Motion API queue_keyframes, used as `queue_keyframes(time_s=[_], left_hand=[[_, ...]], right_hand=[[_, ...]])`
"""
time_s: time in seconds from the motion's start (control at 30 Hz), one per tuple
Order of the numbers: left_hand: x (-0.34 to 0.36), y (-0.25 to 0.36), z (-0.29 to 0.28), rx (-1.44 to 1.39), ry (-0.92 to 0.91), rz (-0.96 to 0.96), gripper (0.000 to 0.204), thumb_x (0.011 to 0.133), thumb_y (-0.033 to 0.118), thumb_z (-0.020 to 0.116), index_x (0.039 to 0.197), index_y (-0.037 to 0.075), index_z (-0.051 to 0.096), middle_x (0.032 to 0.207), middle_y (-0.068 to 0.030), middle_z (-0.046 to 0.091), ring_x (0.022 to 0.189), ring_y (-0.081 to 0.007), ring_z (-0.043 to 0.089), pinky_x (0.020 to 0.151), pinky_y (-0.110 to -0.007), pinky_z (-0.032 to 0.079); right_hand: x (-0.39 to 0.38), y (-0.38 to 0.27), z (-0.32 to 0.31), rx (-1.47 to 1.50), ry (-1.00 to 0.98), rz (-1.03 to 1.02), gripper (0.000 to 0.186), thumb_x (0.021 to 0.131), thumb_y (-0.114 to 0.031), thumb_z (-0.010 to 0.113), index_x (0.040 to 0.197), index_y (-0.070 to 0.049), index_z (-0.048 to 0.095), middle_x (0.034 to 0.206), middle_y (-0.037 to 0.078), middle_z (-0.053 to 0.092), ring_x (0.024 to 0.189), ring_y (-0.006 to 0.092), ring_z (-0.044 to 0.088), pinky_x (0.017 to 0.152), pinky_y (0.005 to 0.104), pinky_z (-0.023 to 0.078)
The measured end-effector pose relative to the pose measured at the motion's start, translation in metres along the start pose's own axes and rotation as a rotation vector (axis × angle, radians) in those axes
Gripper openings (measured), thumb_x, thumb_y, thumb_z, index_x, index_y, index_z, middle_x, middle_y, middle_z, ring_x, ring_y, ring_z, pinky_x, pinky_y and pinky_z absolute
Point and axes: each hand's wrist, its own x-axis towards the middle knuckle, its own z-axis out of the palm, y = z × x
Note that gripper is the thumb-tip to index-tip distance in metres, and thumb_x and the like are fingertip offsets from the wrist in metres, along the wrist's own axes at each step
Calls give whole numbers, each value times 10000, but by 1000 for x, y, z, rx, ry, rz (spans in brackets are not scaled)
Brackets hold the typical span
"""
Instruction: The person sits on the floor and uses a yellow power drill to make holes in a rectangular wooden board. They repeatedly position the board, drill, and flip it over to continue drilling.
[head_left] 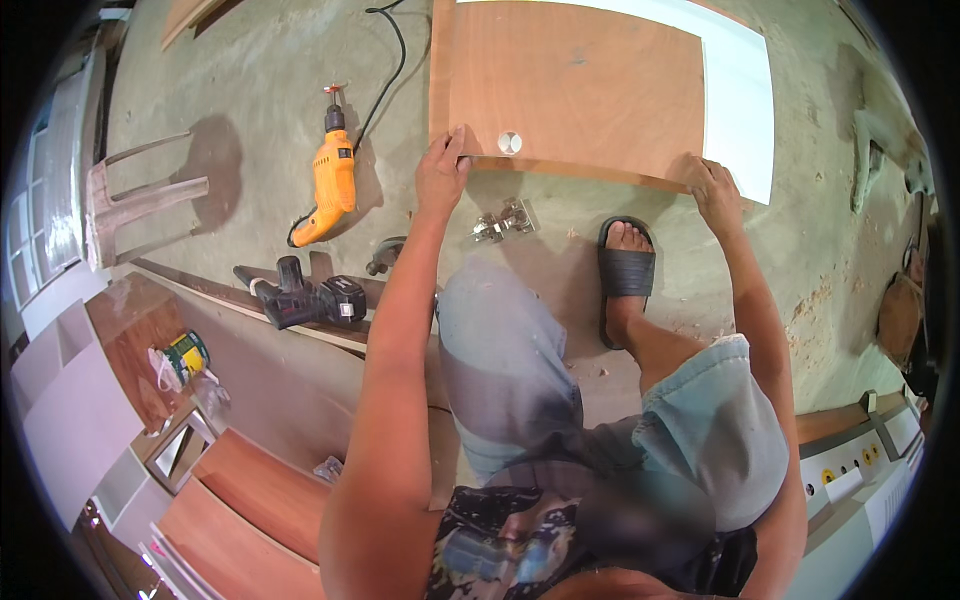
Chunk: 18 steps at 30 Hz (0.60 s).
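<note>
A flat brown wooden panel with a small round hole near its close edge lies in front of me on top of a white board. My left hand grips the panel's near left corner, thumb on top. At the near right corner, my right hand has its fingers curled on the panel's edge. Between my arms, metal cabinet hinges lie on the floor just short of the panel.
A yellow corded drill lies left of the panel, its cable running away. Closer in is a black cordless blower-like tool. A stool stands far left; cabinet parts fill the lower left. A level-like tool is at lower right.
</note>
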Motion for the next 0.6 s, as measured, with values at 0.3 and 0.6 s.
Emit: queue_keyframes(time_s=[0.3, 0.6], left_hand=[[-3, -13, 7, -51, 57, 61, 536, 746, 43, 763, 1263, 158, 673, 955, -112, 650, 830, -317, 648, 722, -407, 538], [1, -24, 3, -63, 37, 60, 463, 763, 61, 783, 1214, 117, 698, 966, -116, 720, 838, -288, 704, 729, -368, 562]], right_hand=[[4, 10, -9, -58, -26, -87, 566, 796, -69, 731, 1341, -123, 591, 1059, 116, 647, 959, 322, 633, 832, 423, 537], [13, 21, -5, -32, -46, -116, 584, 816, -155, 770, 1368, -171, 581, 975, 69, 651, 773, 249, 618, 711, 390, 523]])
